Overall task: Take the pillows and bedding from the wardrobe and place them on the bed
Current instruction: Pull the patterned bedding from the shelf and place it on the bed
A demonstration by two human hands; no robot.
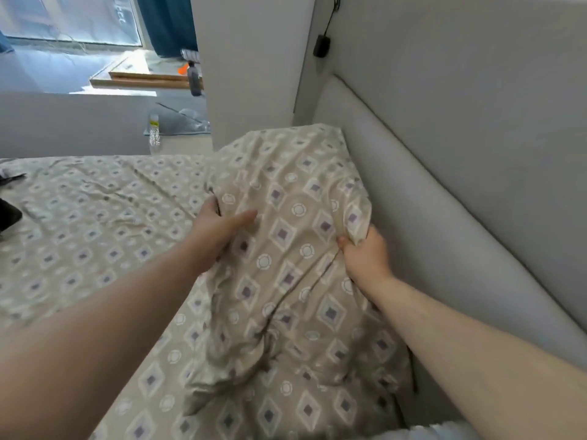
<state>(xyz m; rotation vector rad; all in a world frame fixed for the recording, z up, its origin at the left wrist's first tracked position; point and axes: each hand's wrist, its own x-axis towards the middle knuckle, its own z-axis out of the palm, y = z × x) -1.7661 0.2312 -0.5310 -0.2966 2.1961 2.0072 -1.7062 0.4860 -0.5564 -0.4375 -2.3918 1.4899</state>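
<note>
Bed (79, 223) under beige diamond-print sheet, grey padded headboard (444, 217) along its right side, window (63, 17) far left, matching pillow (286, 265) beside headboard, left hand (216, 236) gripping its left edge, right hand (365, 255) clutching bunched fabric at its right edge.

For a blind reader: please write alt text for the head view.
Both hands hold a beige patterned pillow on the bed, beside the grey padded headboard: the left hand grips its left side, the right hand bunches its right edge.
</note>
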